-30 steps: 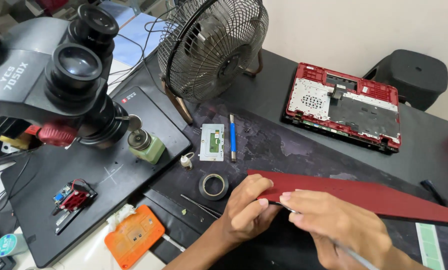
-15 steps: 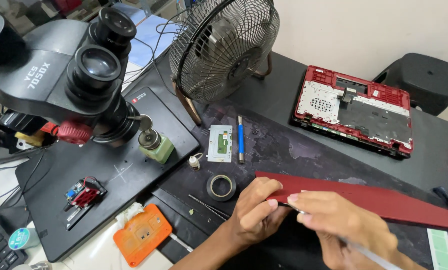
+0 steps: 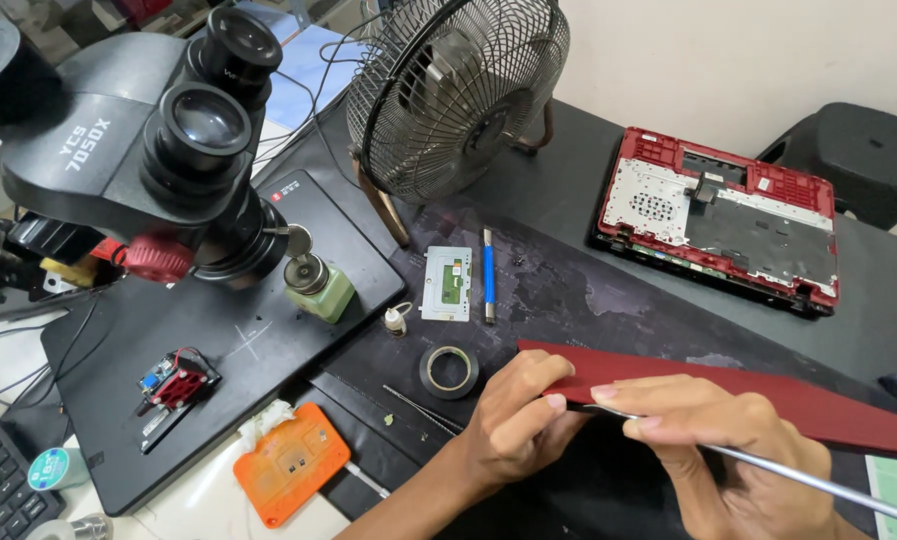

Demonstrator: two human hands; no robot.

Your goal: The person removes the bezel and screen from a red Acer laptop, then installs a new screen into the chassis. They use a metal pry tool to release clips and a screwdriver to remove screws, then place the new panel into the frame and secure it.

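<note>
Left hand (image 3: 514, 420) grips the near corner of the red laptop cover (image 3: 769, 395), fingers curled closed over its edge; right hand (image 3: 714, 445) is closed on a thin metal tool (image 3: 819, 483), tip at the cover edge; cover lies tilted above the black mat (image 3: 569, 290), right of the tape roll (image 3: 449, 370). Since the earlier frame both hands keep the same grip; only the view has shifted slightly.
</note>
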